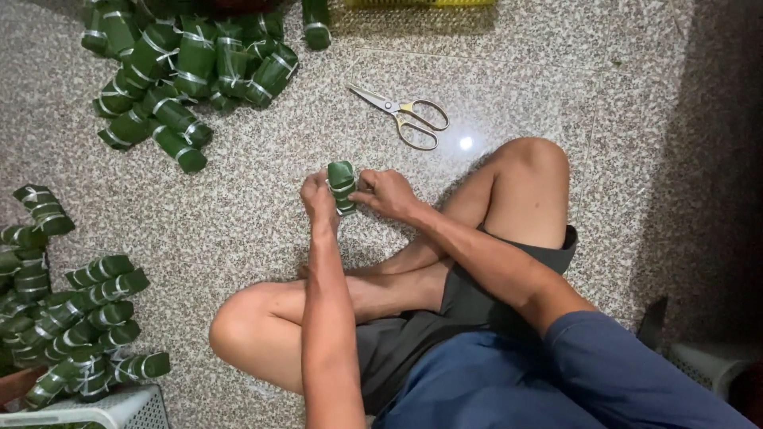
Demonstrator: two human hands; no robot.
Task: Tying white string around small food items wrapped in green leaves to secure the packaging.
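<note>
Green leaf-wrapped roll [342, 186] stands upright at frame centre, grasped between left hand [319, 200] and right hand [385, 193]. Scissors [405, 114] lie on the speckled floor [238, 214] at one o'clock; tied rolls [187, 67] pile at eleven.

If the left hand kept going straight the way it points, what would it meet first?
Probably bare speckled floor first; farther along, likely the pile of leaf-wrapped bundles. The left hand holds a green leaf-wrapped bundle. Depth is unclear.

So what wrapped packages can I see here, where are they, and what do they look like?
Held parcel: between left hand and right hand; short green leaf roll, pale ties.
Top pile: upper left floor; same green tied rolls.
Left pile: lower left, by a white basket; same rolls.
No labels, signs or screens.
</note>
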